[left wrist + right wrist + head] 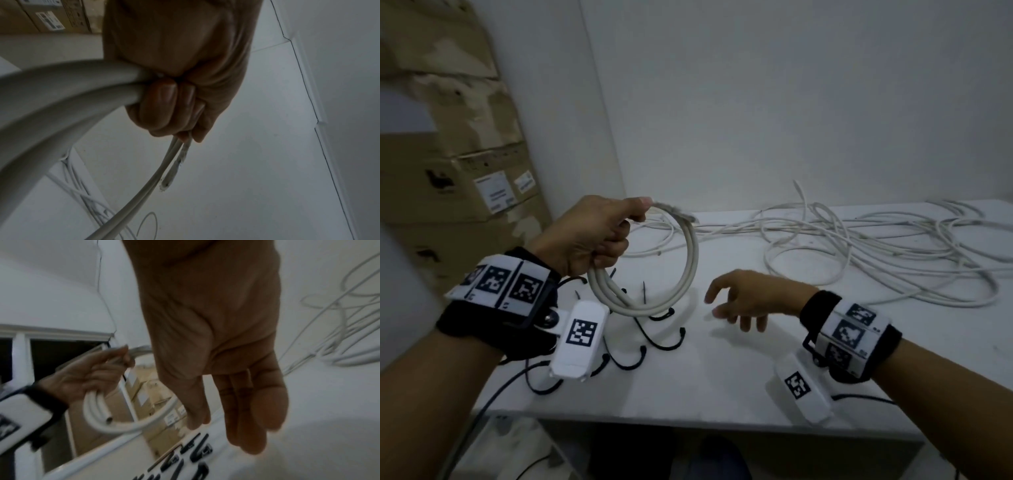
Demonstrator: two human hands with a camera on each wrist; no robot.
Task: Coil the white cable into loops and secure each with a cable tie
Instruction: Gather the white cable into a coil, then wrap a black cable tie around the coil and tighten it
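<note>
My left hand (599, 233) grips a small coil of white cable (681, 270), held upright above the table's left part. Fingers curl round the bundled strands (82, 91) in the left wrist view, and a frayed cable end (174, 165) hangs below the fist. My right hand (743, 301) hovers above the table to the right of the coil, fingers (257, 418) loosely extended and holding nothing. Several black cable ties (661, 339) lie on the table under the coil. In the right wrist view the coil (115, 423) hangs from the left hand (88, 376) above the ties (195, 449).
A loose tangle of white cable (876, 246) sprawls over the back right of the white table (722, 383). Cardboard boxes (465, 171) are stacked at the left against the wall. Thin black wires (496, 394) run off the table's front left edge.
</note>
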